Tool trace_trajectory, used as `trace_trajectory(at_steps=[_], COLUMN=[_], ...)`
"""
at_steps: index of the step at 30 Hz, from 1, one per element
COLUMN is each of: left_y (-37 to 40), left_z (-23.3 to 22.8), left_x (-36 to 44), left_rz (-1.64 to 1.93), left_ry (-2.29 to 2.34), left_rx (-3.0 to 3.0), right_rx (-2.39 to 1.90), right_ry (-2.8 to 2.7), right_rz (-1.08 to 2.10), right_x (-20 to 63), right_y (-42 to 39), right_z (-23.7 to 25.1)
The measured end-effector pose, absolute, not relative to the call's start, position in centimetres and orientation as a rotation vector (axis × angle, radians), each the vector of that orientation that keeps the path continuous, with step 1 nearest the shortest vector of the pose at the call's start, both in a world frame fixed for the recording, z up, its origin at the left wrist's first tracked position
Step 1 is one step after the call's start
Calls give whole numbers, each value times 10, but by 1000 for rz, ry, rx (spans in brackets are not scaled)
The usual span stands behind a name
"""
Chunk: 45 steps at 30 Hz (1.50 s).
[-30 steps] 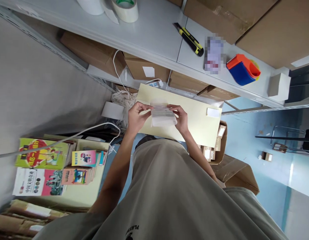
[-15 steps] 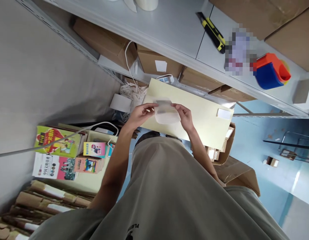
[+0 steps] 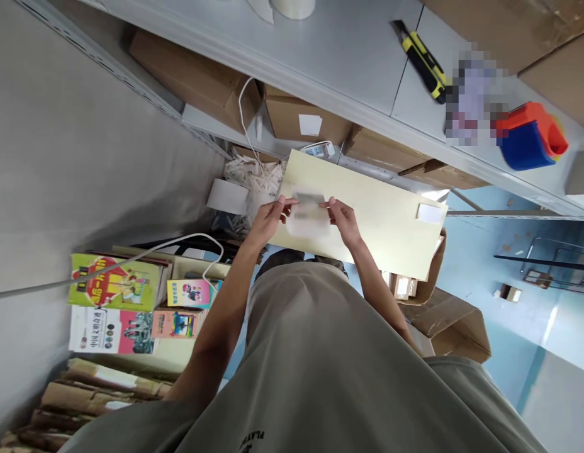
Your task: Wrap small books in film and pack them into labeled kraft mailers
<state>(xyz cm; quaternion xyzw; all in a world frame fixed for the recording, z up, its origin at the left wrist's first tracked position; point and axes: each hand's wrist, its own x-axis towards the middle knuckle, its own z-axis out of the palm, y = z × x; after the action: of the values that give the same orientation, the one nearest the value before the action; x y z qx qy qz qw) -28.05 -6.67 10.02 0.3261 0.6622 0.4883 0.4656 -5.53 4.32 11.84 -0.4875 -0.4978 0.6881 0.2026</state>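
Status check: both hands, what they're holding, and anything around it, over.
Left hand and right hand pinch the top corners of a small clear packet. Packet held above a pale yellow board. Nothing between hands and packet.

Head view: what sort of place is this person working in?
Probably a stockroom or packing area. A grey metal shelf carries cardboard boxes, a utility knife and a tape dispenser; books are stacked below. Both hands hold a small clear packet.

Packet [image 3: 307, 217] between both hands, above board [image 3: 386, 220], below shelf [image 3: 330, 50].
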Motion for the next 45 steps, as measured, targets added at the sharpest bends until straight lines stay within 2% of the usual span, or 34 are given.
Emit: trace_trajectory(at_steps=[5, 11, 16, 21, 26, 33, 38, 45], left_y=[-62, -15, 32, 42, 1, -92, -173, -309], left_z=[52, -3, -38, -49, -27, 32, 83, 138], left_x=[-288, -287, -298, -306, -303, -256, -208, -136], left_rz=[1123, 932, 772, 797, 997, 1313, 1483, 1636], left_ry=[1659, 1915, 2032, 1938, 1892, 1879, 2082, 2451], left_rx=[871, 838, 801, 792, 730, 622, 485, 121], right_rx=[-1334, -1702, -1964, -1904, -1770, -1532, -1167, -555], right_ry=[-1574, -1697, -1890, -2079, -2044, -1982, -2104, -2197], right_rz=[1851, 1519, 1318, 1259, 1345, 1519, 1692, 2102], right_x=[-64, -107, -143, -142, -105, -53, -50, -76], right_y=[33, 52, 86, 99, 70, 8, -34, -120], right_z=[61, 2, -24, -29, -6, 46, 73, 108])
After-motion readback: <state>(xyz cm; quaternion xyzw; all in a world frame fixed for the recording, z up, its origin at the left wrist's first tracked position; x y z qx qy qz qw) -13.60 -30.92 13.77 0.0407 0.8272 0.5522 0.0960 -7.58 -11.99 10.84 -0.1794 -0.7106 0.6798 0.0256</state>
